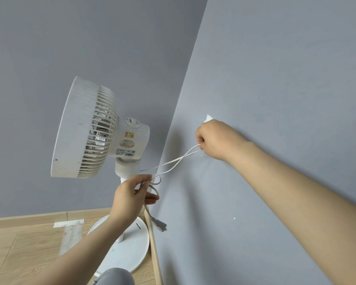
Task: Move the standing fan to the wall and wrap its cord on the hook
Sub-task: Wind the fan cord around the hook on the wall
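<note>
With right hand (216,140), fingers curled tight, grips 2 strands of the white cord (174,162) close to the grey wall (275,79), just below the white hook (208,118), itself half hidden behind the knuckles. With left hand (132,199), pinches a small loop of the same cord lower down, near the fan's neck, plug (160,225) dangling beneath. Keeps both hands well apart, joined only by the crossing strands. Sees the white standing fan (86,128) upright in the corner, round base (132,251) on the wood floor (19,258), just beside that wall.
</note>
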